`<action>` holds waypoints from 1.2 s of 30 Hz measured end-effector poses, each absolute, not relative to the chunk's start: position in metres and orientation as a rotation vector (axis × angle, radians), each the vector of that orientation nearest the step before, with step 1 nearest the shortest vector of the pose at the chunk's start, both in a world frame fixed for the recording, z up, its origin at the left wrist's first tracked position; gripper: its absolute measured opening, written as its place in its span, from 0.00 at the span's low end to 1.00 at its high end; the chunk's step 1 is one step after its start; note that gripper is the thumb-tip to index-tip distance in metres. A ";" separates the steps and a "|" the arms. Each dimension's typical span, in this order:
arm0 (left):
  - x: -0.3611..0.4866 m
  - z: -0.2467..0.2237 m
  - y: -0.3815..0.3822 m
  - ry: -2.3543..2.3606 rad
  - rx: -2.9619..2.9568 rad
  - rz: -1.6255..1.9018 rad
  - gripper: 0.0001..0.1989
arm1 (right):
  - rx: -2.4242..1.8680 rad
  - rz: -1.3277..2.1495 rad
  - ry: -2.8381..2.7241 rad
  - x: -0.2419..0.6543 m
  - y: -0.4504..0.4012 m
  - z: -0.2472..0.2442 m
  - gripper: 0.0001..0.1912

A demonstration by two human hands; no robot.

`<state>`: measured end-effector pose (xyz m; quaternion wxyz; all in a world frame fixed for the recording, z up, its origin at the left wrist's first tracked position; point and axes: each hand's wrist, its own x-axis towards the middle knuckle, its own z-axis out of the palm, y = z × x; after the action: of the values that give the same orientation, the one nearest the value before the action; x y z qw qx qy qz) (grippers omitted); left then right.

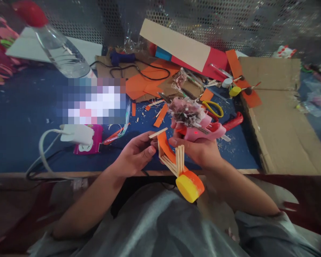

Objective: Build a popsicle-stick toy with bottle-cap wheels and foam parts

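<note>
My left hand (136, 153) pinches the left end of a small model (169, 162) made of wooden sticks and a curved orange strip. The model has a yellow and orange disc (189, 186) at its lower right end, over my lap. My right hand (199, 150) is closed around a pink glue gun (205, 131), and its thumb lies beside the orange strip. Glue-matted scraps (187, 111) cover the front of the glue gun. Some of my right fingers are hidden behind the gun and the model.
A water bottle (64, 53) stands at the back left, with a white charger (77, 135) on a pink socket box (98, 134) nearer me. Orange paper (139, 84), yellow-handled scissors (212, 108) and cardboard (286, 117) lie behind and to the right.
</note>
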<state>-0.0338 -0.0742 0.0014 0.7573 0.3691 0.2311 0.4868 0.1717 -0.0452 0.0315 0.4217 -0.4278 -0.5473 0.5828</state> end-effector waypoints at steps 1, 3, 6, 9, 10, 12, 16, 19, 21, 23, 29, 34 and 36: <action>-0.034 0.002 -0.075 0.495 0.778 1.065 0.14 | -1.073 1.478 -1.376 0.173 -0.045 0.031 0.22; -0.033 0.004 -0.075 0.482 0.737 1.069 0.15 | -1.036 1.526 -1.347 0.175 -0.047 0.031 0.21; -0.032 0.004 -0.075 0.483 0.721 1.083 0.17 | -0.927 1.626 -1.287 0.178 -0.051 0.029 0.19; -0.031 0.003 -0.073 0.457 0.752 1.121 0.16 | -0.954 1.687 -1.240 0.182 -0.055 0.028 0.18; -0.030 0.002 -0.072 0.430 0.768 1.131 0.14 | -0.988 1.699 -1.241 0.184 -0.057 0.028 0.18; -0.030 0.002 -0.071 0.367 0.800 1.147 0.12 | -1.023 1.739 -1.251 0.185 -0.058 0.032 0.18; -0.031 0.004 -0.070 0.333 0.836 1.141 0.11 | -1.055 1.852 -1.311 0.182 -0.055 0.045 0.18; -0.033 0.005 -0.069 0.366 0.857 1.115 0.12 | -1.141 1.825 -1.357 0.180 -0.053 0.050 0.21; -0.034 0.005 -0.069 0.377 0.867 1.113 0.13 | -1.181 1.802 -1.354 0.179 -0.053 0.050 0.22; -0.034 0.005 -0.069 0.373 0.861 1.108 0.14 | -1.201 1.794 -1.344 0.179 -0.055 0.048 0.23; -0.033 0.004 -0.070 0.375 0.806 1.102 0.12 | -1.199 1.747 -1.245 0.171 -0.055 0.050 0.24; -0.032 0.001 -0.071 0.392 0.753 1.124 0.14 | -1.187 1.820 -1.168 0.166 -0.057 0.057 0.23; -0.031 0.000 -0.071 0.391 0.733 1.140 0.14 | -1.168 1.792 -1.121 0.166 -0.059 0.055 0.23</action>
<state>-0.0312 -0.0713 0.0002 0.7614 0.3370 0.1799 0.5238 0.1660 -0.0590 0.0549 0.3553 -0.4522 -0.4339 0.6935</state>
